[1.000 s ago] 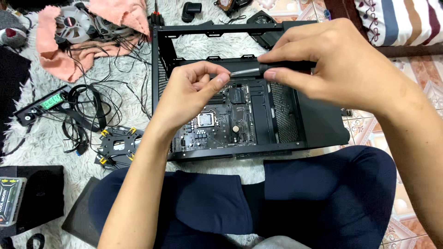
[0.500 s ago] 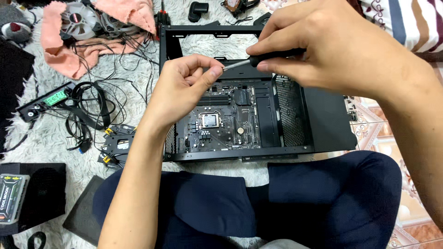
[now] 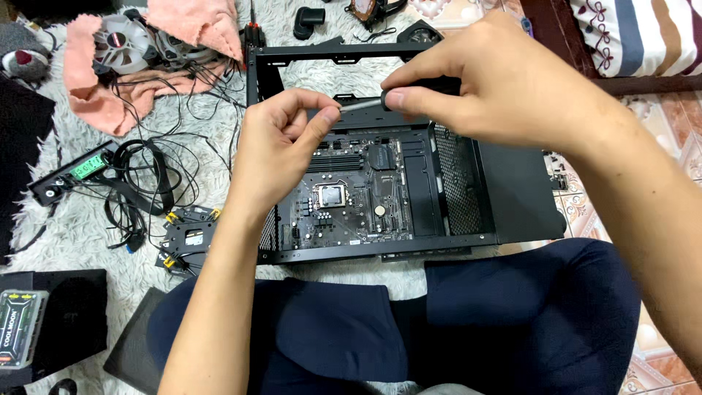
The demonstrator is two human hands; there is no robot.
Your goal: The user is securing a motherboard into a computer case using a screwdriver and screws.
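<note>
An open black computer case [image 3: 512,197] lies on its side in front of my knees, with a motherboard [image 3: 351,197] mounted inside. Over it my right hand [image 3: 504,80] grips a screwdriver [image 3: 362,104] by its black handle, the metal shaft pointing left. My left hand [image 3: 281,146] pinches the shaft's tip between thumb and fingers. Whether a screw sits at the tip is hidden by the fingers.
A white shaggy rug [image 3: 73,234] holds black cables [image 3: 139,183], a small bracket with yellow fittings [image 3: 186,238], a pink cloth [image 3: 168,44] with fans [image 3: 121,44], and black boxes [image 3: 51,325] at lower left. Striped bedding [image 3: 643,36] lies at upper right.
Both hands have lifted a little off the case and drawn together. My left fingers have closed on the screwdriver's tip, and the motherboard is more exposed.
</note>
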